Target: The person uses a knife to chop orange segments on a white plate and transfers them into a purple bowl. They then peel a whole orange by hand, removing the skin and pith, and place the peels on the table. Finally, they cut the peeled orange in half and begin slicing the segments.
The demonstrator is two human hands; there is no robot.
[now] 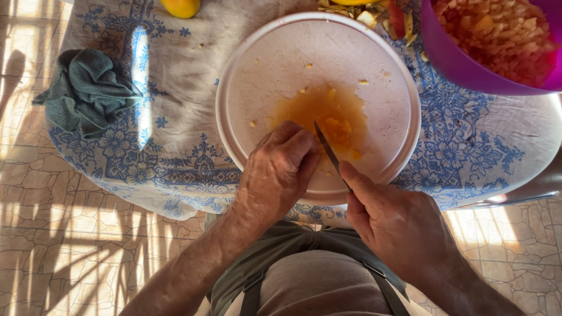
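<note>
Left hand [275, 172] curled over something hidden; right hand [392, 225] grips knife [329, 151] – handle unseen. Beyond them: juice-stained plate [263, 76], bowl [462, 64] cut off – patterned cloth [175, 152] covers surface.

knife [326, 146] — thin dark blade, angled up-left, held over juice | fruit piece [338, 127] — orange, small, lying in juice pool | board [257, 76] — round, white, stained, set on table

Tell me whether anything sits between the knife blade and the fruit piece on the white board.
Nothing visible does. The knife in the right hand angles straight onto the fruit piece, which the left hand steadies from the side on the white board.
</note>
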